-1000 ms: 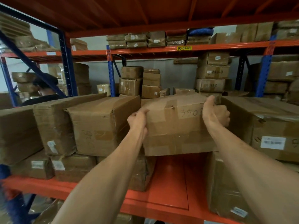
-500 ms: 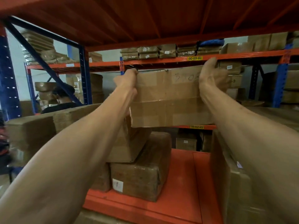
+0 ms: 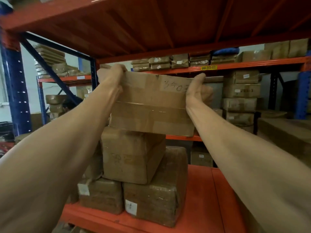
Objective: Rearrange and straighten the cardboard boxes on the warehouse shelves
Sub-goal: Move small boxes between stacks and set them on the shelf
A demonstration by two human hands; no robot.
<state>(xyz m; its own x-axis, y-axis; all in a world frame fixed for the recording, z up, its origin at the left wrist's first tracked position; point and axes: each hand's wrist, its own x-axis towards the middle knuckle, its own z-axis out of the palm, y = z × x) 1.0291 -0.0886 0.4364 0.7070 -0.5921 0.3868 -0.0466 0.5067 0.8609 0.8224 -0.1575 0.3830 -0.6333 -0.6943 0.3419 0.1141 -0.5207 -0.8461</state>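
1. Orange shelf deck under an orange deck overhead, blue uprights, more racks of boxes behind.
2. Bare deck open to the right of the stack.
3. Three stacked boxes: two at the bottom, one on top.
4. Taped box held just above that stack, left hand and right hand clamped on its upper corners.

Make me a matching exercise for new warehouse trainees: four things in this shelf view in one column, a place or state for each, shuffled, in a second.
Things:
1. handwritten box
2. left hand
3. yellow label
4. plastic-wrapped box

Places or states:
A. on the orange shelf deck, white sticker facing out
B. held up in both hands
C. grip on the box's upper left corner
D. stuck on the far orange beam

Pairs: 1-B, 2-C, 3-D, 4-A
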